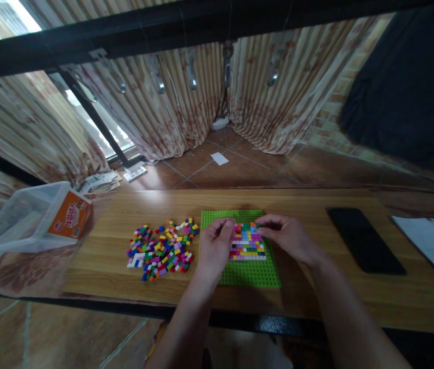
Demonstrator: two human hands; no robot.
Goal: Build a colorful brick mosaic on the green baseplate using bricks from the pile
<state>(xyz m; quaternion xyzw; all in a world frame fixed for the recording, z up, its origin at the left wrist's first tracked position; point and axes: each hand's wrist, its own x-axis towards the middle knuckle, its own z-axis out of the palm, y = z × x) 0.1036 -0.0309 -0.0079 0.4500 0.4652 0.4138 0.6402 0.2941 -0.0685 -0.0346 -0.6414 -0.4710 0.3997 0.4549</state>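
A green studded baseplate (pixel 250 278) lies on the wooden table. Rows of small coloured toy bricks (pixel 247 246) form a block on it. My left hand (pixel 216 243) is at the block's upper left, its thumb and fingers closed together; what is between them, if anything, is hidden. At the upper right corner of the block, my right hand (pixel 288 234) has thumb and forefinger closed on the end bricks. Left of the baseplate, a loose pile of mixed-colour toy bricks (pixel 166 251) is spread out.
The wooden table (pixel 101 256) also carries a black phone-like slab (pixel 365 240) on the right. Beyond that lie white papers (pixel 428 246). A clear plastic tub (pixel 20 218) with an orange label rests on its side at the far left. Striped curtains (pixel 186 102) hang behind the table.
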